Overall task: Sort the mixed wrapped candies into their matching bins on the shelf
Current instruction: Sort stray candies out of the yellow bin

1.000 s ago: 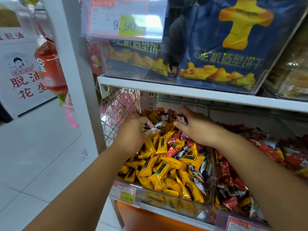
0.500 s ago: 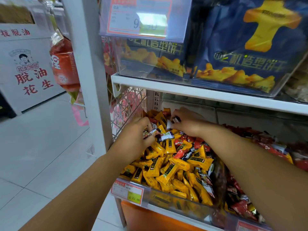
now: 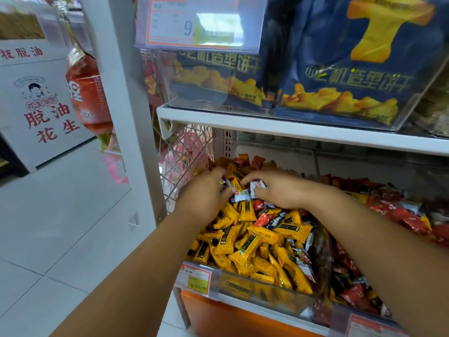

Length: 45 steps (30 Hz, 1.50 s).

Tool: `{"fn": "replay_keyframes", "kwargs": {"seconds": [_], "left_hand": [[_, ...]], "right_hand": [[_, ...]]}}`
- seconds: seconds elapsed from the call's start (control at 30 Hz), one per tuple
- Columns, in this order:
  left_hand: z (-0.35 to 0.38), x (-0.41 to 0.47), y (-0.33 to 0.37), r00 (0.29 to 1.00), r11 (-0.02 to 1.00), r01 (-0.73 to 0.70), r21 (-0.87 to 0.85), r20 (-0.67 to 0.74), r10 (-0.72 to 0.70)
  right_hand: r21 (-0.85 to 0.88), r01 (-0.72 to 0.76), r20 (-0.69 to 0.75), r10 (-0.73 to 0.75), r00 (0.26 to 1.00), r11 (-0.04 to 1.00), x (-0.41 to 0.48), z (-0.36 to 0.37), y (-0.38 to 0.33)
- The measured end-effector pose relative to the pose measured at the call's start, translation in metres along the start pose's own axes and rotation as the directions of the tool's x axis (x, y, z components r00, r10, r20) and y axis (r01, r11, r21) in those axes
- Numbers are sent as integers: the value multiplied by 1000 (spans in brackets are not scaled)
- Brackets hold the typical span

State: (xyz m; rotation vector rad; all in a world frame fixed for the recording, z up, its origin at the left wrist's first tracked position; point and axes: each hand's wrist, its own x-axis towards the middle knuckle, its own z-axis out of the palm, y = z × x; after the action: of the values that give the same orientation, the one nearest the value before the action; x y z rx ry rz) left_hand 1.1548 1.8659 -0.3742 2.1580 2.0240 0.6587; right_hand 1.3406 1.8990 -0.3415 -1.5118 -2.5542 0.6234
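At mid-frame, over the clear bin (image 3: 243,285) of glossy yellow candies (image 3: 245,246), my left hand (image 3: 206,195) curls round crinkly white-wrapped candies (image 3: 239,195), mostly hidden; my right hand (image 3: 277,190) pinches a white candy (image 3: 257,185).

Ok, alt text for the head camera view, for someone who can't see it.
A left hand and right hand reach into a clear bin of yellow candies in a shop, fingers pinching white-wrapped candies from the pile. Red candies lie to the right; blue snack bags stand on the shelf above.
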Motion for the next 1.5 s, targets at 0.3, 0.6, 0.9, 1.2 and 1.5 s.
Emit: {"fn": "replay_keyframes", "kwargs": {"seconds": [0.3,0.6,0.9,1.2,1.5], "left_hand": [[6,3,3,997,996,70,47,-22,-69],[-32,-33,15,995,979,-69,-191,-78,55],[-26,-76,136,943,925,-330,-189,-19,332],[46,-59,308,850,835,-507,-212,40,526],[97,-22,357,789,819,-557,-137,218,574]], "right_hand": [[-110,61,30,-58,998,992,-4,9,-1],[-10,158,-290,-155,945,987,-52,-1,-14],[96,-84,-501,121,857,992,-196,-35,48],[260,-452,-670,497,552,853,-299,-54,175],[280,-577,-515,627,584,767,-304,-53,217]]}}
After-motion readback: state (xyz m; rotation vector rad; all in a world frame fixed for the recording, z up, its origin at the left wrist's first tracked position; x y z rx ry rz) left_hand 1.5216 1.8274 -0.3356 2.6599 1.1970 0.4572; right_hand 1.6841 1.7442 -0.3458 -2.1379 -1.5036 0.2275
